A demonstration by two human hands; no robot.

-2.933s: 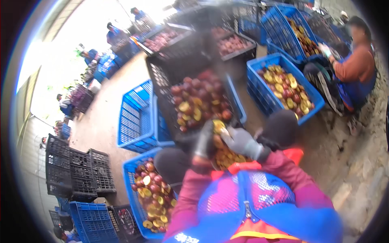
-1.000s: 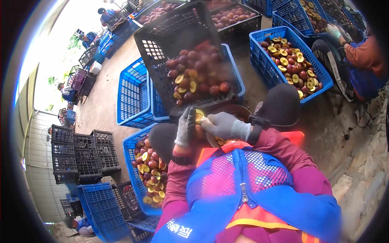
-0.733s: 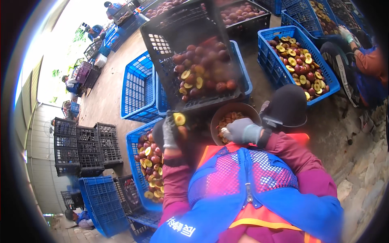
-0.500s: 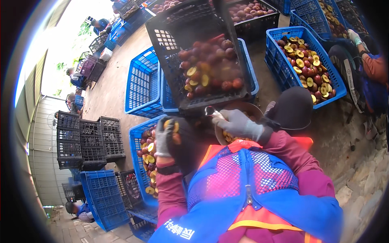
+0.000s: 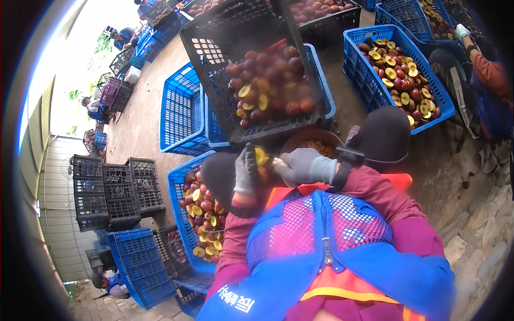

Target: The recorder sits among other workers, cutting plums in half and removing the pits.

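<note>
My left hand (image 5: 246, 174), in a grey glove, is closed around a cut plum (image 5: 260, 157) whose yellow flesh shows. Close beside it, my right hand (image 5: 308, 165), also gloved, grips a small hand tool (image 5: 277, 161) with a pale handle; its working end is at the plum and hard to make out. Behind the right hand sits a round bowl (image 5: 336, 138) with small brownish pieces in it. A black crate (image 5: 214, 115) of plums, some halved, is tilted toward me. At my left stands a blue crate (image 5: 176, 198) of halved and whole-looking plums.
Another blue crate (image 5: 369, 104) of cut plums stands at the right, near a co-worker's arm (image 5: 490, 72). An empty blue crate (image 5: 184, 104) is left of the black one. Stacked black crates (image 5: 120, 192) and blue crates (image 5: 140, 265) stand farther left.
My left hand has moved right and my right hand slightly left, bringing the tool to the plum. The view has shifted slightly.
</note>
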